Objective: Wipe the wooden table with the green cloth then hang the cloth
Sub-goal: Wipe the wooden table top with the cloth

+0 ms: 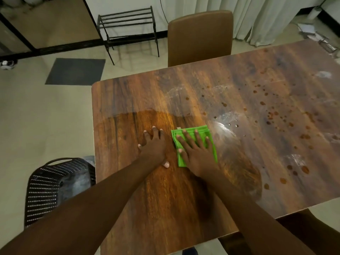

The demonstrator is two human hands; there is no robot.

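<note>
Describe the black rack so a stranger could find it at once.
Look past the wooden table to the brown chair. Left of it, by the white wall, stands the rack: thin black bars on legs, unlike the flat grey mat on the floor before it.

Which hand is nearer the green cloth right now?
Right. The right hand lies flat on the green cloth; the left hand rests on the wooden table just left of it.

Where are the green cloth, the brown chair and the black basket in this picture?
green cloth (202, 130), head view, its bare far edge beyond the fingertips.
brown chair (199, 37), head view, middle of its backrest.
black basket (46, 190), head view, its woven side.
</note>
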